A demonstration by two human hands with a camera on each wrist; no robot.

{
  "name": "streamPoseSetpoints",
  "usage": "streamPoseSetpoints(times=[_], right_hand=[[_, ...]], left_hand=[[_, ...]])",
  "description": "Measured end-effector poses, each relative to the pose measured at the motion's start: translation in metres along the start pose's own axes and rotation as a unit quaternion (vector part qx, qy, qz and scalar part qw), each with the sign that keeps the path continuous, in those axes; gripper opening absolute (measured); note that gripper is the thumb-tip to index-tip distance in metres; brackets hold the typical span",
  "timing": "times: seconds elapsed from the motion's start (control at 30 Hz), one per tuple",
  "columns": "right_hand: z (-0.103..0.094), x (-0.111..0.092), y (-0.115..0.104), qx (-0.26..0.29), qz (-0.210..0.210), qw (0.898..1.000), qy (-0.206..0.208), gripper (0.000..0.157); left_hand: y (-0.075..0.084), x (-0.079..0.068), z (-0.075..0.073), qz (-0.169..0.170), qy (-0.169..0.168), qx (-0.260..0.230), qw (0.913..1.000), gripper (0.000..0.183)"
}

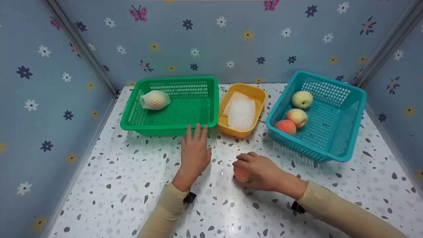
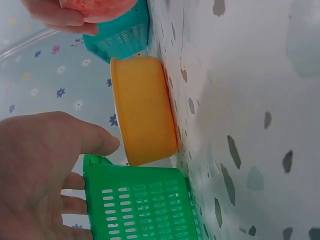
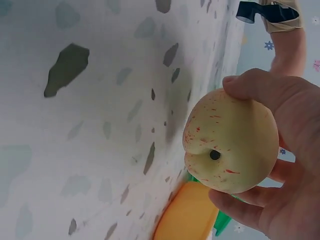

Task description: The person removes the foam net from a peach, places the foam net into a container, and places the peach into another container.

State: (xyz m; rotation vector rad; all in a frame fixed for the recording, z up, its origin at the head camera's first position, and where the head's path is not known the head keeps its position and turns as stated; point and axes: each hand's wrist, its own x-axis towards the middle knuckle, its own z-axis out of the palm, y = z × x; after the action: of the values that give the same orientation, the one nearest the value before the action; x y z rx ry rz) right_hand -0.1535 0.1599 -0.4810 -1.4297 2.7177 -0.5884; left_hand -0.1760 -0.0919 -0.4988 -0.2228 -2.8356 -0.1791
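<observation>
My right hand (image 1: 264,173) grips a peach (image 3: 235,135) above the speckled table, fingers and thumb around its sides. In the right wrist view the peach is pale yellow with red flecks and a dark stem hollow. My left hand (image 1: 195,155) reaches forward with straight fingers, its fingertips right at the front rim of the green basket (image 1: 185,112). Inside that basket, at the left, lies a fruit in a white foam net (image 1: 155,100). Between the baskets stands a yellow container (image 1: 238,133) with white foam net sleeves (image 1: 241,114).
On the right a teal basket (image 1: 330,127) holds a pale peach (image 1: 302,99), a yellow-red peach (image 1: 296,118) and a redder peach (image 1: 285,127). Flower-patterned panels (image 1: 205,39) wall the table (image 1: 132,185) at the back and both sides.
</observation>
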Motion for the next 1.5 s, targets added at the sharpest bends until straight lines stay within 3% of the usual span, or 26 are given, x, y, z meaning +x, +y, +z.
streamPoseSetpoints(times=[0.3,0.6,0.87,1.0,1.23,1.5], right_hand=[[-0.036,-0.023,0.003,0.009,0.017,1.0,0.0,0.062],[-0.076,-0.038,0.022,-0.003,0.053,0.997,0.059,0.068],[-0.113,-0.047,0.053,0.097,0.118,0.984,0.093,0.067],[-0.127,-0.054,0.065,0.109,0.144,0.977,0.11,0.065],[-0.139,-0.063,0.084,0.066,0.197,0.969,0.134,0.061],[-0.134,-0.071,0.111,0.076,0.244,0.959,0.124,0.064]], left_hand=[[0.003,-0.001,0.0,-0.002,-0.015,-0.004,0.9999,0.078],[0.002,-0.001,0.0,0.004,0.0,-0.023,0.9997,0.075],[0.0,-0.002,-0.001,0.002,-0.001,-0.023,0.9997,0.077],[-0.001,-0.001,-0.003,0.003,-0.004,-0.016,0.9999,0.077],[-0.002,0.001,-0.005,0.006,0.001,-0.01,0.9999,0.077],[-0.004,-0.001,-0.003,0.007,-0.004,-0.017,0.9998,0.077]])
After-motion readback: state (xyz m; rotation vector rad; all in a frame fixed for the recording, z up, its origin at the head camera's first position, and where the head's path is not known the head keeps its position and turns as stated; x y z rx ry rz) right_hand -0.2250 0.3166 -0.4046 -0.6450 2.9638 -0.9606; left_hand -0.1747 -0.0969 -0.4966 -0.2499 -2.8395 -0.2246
